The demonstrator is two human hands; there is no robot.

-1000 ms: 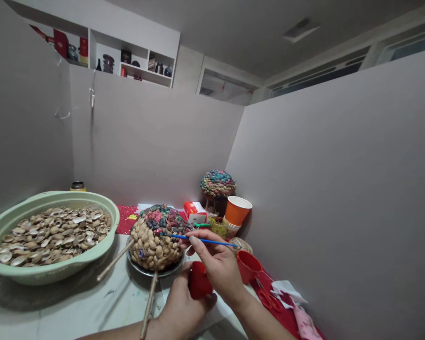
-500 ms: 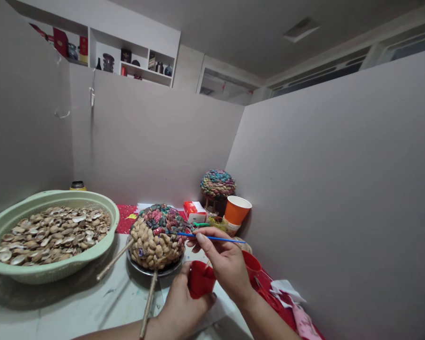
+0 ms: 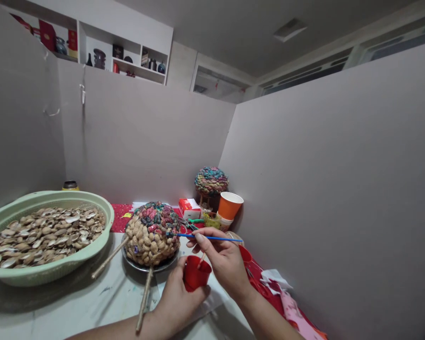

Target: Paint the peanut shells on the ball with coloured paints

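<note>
A dome covered in peanut shells (image 3: 152, 243) rests on a metal dish (image 3: 129, 262), wooden sticks jutting from its lower edge. Its top is painted in dark green, red and pink; the lower shells are bare. My right hand (image 3: 221, 259) pinches a thin blue brush (image 3: 212, 238), whose tip is at the dome's right side. Below it, my left hand (image 3: 180, 295) is wrapped round a red cup (image 3: 196, 275) with a thin stick in it.
A green basket (image 3: 108, 222) of nutshells stands at the left. Behind are a finished-looking colourful dome (image 3: 211, 181), an orange cup (image 3: 230, 206) and a red-and-white box (image 3: 189, 208). Another red cup (image 3: 245, 255) and pink cloth (image 3: 295, 311) lie right of my hands.
The whole view has shifted, so most things appear slightly further left. My hands still hold the brush and the red cup, and the brush tip remains at the dome's right side.
</note>
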